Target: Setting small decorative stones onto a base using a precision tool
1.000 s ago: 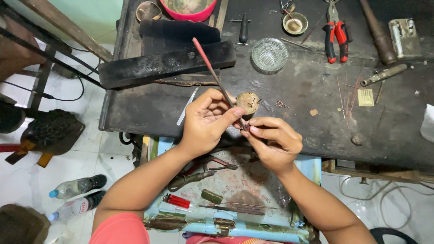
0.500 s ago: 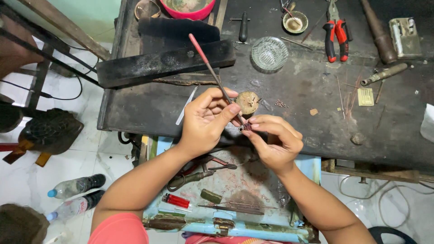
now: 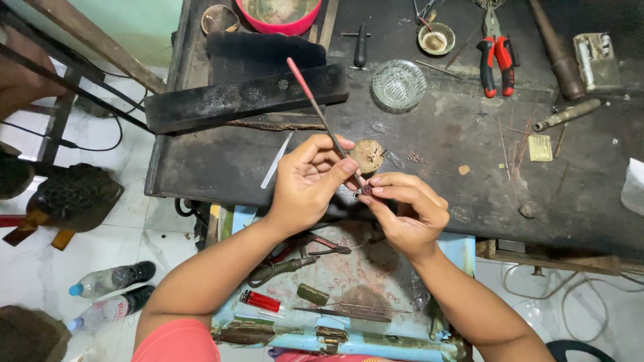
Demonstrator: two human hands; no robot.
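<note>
A thin red-handled metal tool (image 3: 322, 114) is pinched in the left hand (image 3: 305, 184), its tip set against a tiny reddish piece (image 3: 366, 191) clamped by the right hand's (image 3: 402, 214) fingers over the dark tabletop's (image 3: 469, 134) near edge. Fine work seems underway; steady pressure is called for.

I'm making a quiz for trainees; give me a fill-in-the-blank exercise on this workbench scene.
1. The left hand holds a thin tool with a ____ handle tip.
2. The clear glass dish sits on the dark ____.
3. The red-handled pliers lie to the ____ of that dish.

Missing: red; workbench; right
</note>
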